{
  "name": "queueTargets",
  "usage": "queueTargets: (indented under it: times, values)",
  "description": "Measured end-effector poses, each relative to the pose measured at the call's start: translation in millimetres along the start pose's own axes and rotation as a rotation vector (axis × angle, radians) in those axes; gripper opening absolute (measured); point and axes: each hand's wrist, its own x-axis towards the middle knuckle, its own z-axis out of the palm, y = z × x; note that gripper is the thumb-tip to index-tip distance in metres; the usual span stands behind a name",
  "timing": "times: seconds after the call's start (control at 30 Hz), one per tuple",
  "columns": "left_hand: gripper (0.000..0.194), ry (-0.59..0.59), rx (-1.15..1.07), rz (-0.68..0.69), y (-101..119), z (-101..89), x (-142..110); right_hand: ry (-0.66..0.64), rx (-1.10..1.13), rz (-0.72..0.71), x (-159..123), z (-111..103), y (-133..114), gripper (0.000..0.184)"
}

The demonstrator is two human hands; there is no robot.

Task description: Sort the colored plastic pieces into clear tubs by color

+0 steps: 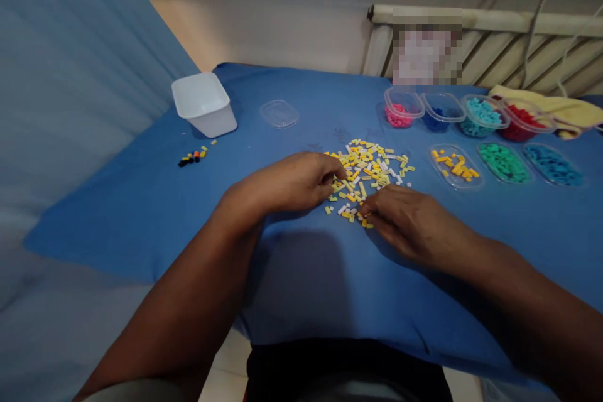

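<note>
A loose pile of small yellow, orange and white toy bricks point(362, 166) lies spread on the blue cloth in front of me. At the pile's left edge is my left hand point(306, 181), its fingers curled down and closed among the bricks. My right hand point(414, 221) reaches in from the lower right, thumb and fingertips pinched together at the near edge. Whatever either set of fingertips holds is hidden or too small to name.
Clear tubs of pink point(398, 115), dark blue point(438, 118), light blue point(481, 114) and red bricks point(522, 122) stand back right. Shallow lids hold orange point(456, 165), green point(504, 162) and blue bricks point(552, 164). A white bin point(211, 114), stray bricks point(193, 157) and a clear lid point(279, 114) lie left.
</note>
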Motion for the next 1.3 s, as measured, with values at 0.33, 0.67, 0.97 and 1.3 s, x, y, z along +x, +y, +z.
queueTargets:
  times: [0.33, 0.67, 0.97, 1.3]
  values:
    - [0.021, 0.032, 0.114, 0.157, 13.6, 23.9, 10.7, 0.105, -0.016, 0.118, 0.8, -7.2, 6.7, 0.012]
    - [0.024, 0.011, 0.242, 0.096, 19.1, 33.0, 18.4, 0.012, -0.043, 0.169, 12.6, 2.6, 15.9, 0.011]
    - [0.022, 0.02, 0.15, 0.084, 14.7, 13.9, 9.4, 0.027, -0.126, 0.197, 18.4, 9.5, 11.9, 0.015]
    - [0.017, -0.157, 0.081, 0.015, 34.7, 14.7, -6.4, -0.086, -0.084, 0.077, 12.6, -6.8, -0.1, 0.017]
